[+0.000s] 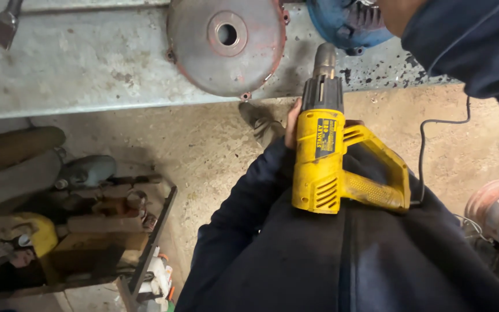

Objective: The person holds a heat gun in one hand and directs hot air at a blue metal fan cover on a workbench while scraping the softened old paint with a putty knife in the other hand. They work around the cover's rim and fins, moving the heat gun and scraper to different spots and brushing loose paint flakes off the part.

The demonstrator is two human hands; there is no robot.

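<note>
Heat gun (330, 167), yellow with a black collar and a metal nozzle, is rested on the lap of the person, over dark trousers, with its nozzle pointed up toward a round rusty cover (226, 43) that leans on the grey bench (88, 69). The gun body is gripped at its left side by the left hand (291, 124), of which only fingers are seen; the handle stands free, and a black cord (428, 150) is trailed from it across the floor. The right hand is raised at the top edge behind a dark sleeve (469, 46), beside a blue casing (347, 23), and whether it is closed cannot be told. The step is judged to be a pause with the gun held ready. Were heating wanted, the handle would have to be taken and the nozzle lifted to the cover.
</note>
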